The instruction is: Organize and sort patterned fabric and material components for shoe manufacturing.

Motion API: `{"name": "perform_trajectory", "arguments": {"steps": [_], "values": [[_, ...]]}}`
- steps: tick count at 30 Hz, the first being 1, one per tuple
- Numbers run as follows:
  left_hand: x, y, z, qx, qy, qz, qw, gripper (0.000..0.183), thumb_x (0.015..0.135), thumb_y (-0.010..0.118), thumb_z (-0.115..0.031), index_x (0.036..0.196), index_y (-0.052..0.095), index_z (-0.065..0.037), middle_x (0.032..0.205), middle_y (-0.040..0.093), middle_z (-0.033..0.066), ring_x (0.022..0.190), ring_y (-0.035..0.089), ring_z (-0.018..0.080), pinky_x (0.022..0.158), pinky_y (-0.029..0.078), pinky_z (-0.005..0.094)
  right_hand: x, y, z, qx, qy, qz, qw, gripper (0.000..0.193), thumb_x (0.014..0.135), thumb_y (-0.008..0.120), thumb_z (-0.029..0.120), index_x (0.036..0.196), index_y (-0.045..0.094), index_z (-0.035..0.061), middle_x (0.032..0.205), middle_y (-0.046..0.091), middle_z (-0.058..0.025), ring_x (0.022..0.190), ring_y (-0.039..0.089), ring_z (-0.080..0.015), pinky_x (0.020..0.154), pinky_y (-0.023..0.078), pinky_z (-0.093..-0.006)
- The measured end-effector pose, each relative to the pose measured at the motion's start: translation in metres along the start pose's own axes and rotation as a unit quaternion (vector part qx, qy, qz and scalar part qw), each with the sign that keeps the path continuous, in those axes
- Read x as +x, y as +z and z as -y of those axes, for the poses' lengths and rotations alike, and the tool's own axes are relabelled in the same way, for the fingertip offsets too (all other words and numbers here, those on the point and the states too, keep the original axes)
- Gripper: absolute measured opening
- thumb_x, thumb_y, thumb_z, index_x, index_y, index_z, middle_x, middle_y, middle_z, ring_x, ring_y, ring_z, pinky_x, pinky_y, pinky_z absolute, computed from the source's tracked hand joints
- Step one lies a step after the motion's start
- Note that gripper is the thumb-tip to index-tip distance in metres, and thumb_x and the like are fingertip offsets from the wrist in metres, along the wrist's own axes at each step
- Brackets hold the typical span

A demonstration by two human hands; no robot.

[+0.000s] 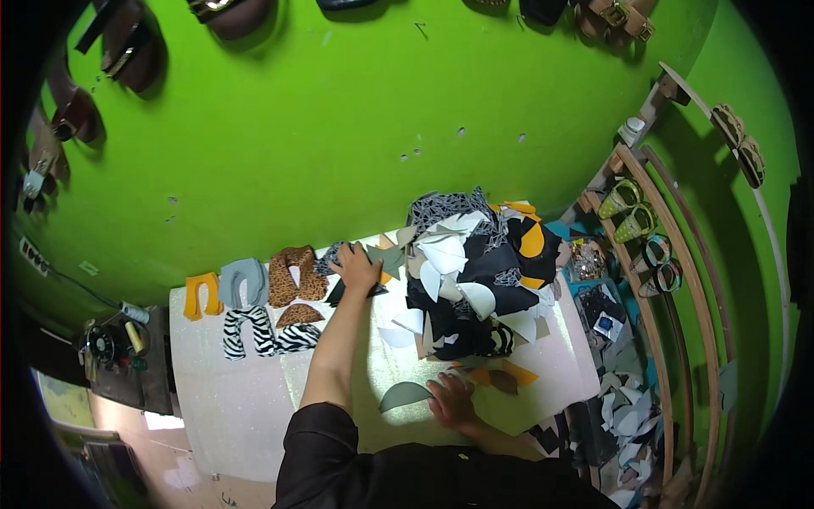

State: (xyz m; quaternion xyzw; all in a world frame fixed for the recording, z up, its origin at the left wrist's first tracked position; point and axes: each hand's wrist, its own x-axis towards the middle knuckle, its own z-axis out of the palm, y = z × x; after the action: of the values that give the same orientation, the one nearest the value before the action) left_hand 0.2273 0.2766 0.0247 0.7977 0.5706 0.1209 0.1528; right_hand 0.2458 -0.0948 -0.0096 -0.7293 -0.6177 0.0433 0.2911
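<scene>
My left hand [358,268] reaches across the table, fingers spread, over the edge of a grey patterned piece [328,260]. Beside it lie olive-grey cut pieces [388,260] and a black piece [337,291]. Lower down, my right hand [452,402] has its fingers closed on the right end of a grey-green half-moon piece [404,395]. Orange and brown cut pieces [517,373] lie just right of that hand. A large mixed heap of white, black, orange and patterned cut pieces [475,271] rises beyond it.
Left on the white table [254,407] sit sorted stacks: orange [202,293], grey [244,280], leopard-print [292,276] and zebra-print U-shapes [248,332]. A wooden rack with sandals [632,222] stands right, above scraps [627,411]. A fan [100,344] stands far left; footwear hangs on the green wall.
</scene>
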Motion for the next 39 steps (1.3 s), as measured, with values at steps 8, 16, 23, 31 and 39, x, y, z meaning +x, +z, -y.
{"name": "perform_trajectory", "arguments": {"steps": [8, 16, 23, 31, 39], "values": [[-0.003, 0.004, -0.005, -0.094, 0.019, -0.011, 0.995, 0.029, 0.077, 0.069, -0.03, 0.098, 0.066, -0.01, 0.121, 0.05, 0.0088, 0.121, 0.038, 0.0262, 0.098, 0.015, 0.0636, 0.004, -0.002, 0.002, -0.038, -0.021, -0.025, 0.999, 0.04, 0.079, 0.059, 0.028, 0.116, 0.055, 0.0151, 0.12, 0.05, -0.0128, 0.112, 0.045, -0.0282, 0.091, 0.025, -0.0461], [-0.058, -0.091, -0.001, -0.549, 0.076, -0.024, 0.832, 0.033, 0.083, 0.066, -0.007, 0.111, 0.053, 0.003, 0.088, 0.065, 0.0097, 0.073, 0.059, 0.0073, 0.063, 0.046, 0.0205, -0.012, 0.007, -0.001, -0.091, -0.047, -0.041, 0.994, 0.039, 0.078, 0.062, 0.028, 0.115, 0.056, 0.0167, 0.118, 0.049, -0.0079, 0.112, 0.042, -0.0252, 0.089, 0.026, -0.0476], [-0.179, -0.186, 0.021, -0.621, 0.062, 0.033, 0.781, 0.036, 0.08, 0.069, -0.004, 0.112, 0.053, 0.003, 0.089, 0.065, 0.007, 0.079, 0.061, 0.0093, 0.07, 0.049, 0.0208, 0.0, -0.011, 0.026, 0.002, -0.041, -0.158, 0.987, 0.045, 0.077, 0.063, 0.028, 0.116, 0.052, 0.0085, 0.118, 0.048, -0.0132, 0.111, 0.042, -0.0279, 0.092, 0.025, -0.046], [-0.292, -0.177, 0.021, -0.512, 0.057, 0.057, 0.855, 0.021, 0.086, 0.065, -0.018, 0.083, 0.066, 0.003, 0.068, 0.062, 0.0001, 0.061, 0.05, 0.0051, 0.056, 0.042, 0.0221, 0.084, -0.119, 0.121, 0.193, -0.046, -0.082, 0.977, 0.062, 0.068, 0.074, 0.023, 0.121, 0.047, 0.0046, 0.107, 0.052, -0.0114, 0.095, 0.05, -0.0247, 0.086, 0.037, -0.037], [-0.318, -0.164, 0.012, -0.56, 0.02, 0.11, 0.821, 0.023, 0.09, 0.06, -0.02, 0.087, 0.066, 0.001, 0.069, 0.06, -0.0006, 0.059, 0.051, 0.0043, 0.056, 0.043, 0.0207, 0.069, -0.12, 0.099, 0.366, 0.017, 0.051, 0.929, 0.023, 0.078, 0.071, 0.018, 0.091, 0.065, 0.0002, 0.079, 0.063, -0.0063, 0.075, 0.057, -0.0139, 0.068, 0.044, -0.0279]]}}
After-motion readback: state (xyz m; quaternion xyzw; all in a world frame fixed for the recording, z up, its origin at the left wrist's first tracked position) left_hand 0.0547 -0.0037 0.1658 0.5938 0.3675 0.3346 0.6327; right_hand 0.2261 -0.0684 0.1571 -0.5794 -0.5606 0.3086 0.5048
